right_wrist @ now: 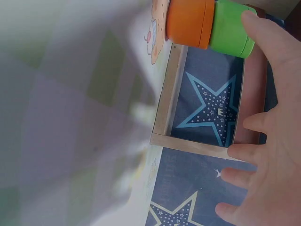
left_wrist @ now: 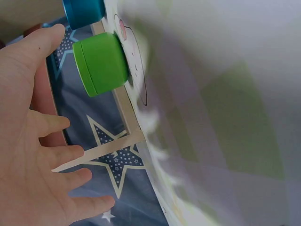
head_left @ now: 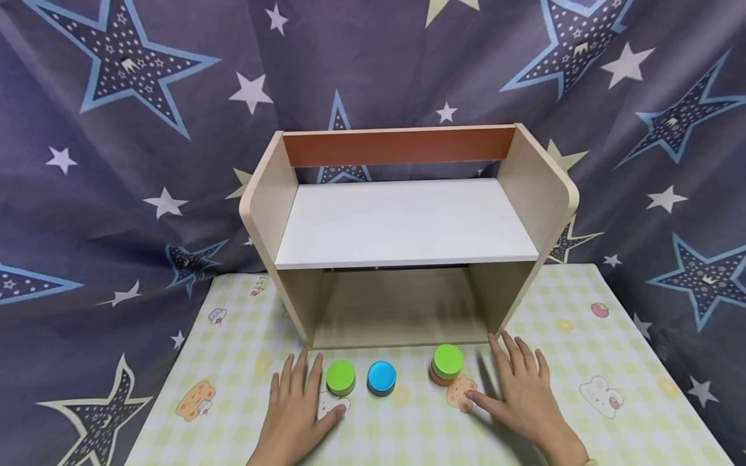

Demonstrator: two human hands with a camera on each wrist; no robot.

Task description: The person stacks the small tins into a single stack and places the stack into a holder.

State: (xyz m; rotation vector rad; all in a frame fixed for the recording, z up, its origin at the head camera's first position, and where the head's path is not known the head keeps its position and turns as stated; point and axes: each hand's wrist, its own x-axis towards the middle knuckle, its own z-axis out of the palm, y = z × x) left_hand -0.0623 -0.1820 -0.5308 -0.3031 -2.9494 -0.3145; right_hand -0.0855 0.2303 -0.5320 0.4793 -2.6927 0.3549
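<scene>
My left hand has its fingers spread and holds nothing; it is nearest to a small round green tub just right of its fingertips. Beside that stands a similar blue tub. Farther right, another green tub sits stacked on an orange one, which shows only as a sliver from above. My right hand, also empty with fingers spread, is to the right of this stack. Its fingertips are close to the front right corner of a wooden shelf unit.
The shelf unit has a white middle board, a wooden lower bay and a reddish-brown back rail. It stands on a table with a green checked cloth printed with cartoon figures. A dark star-patterned curtain hangs behind.
</scene>
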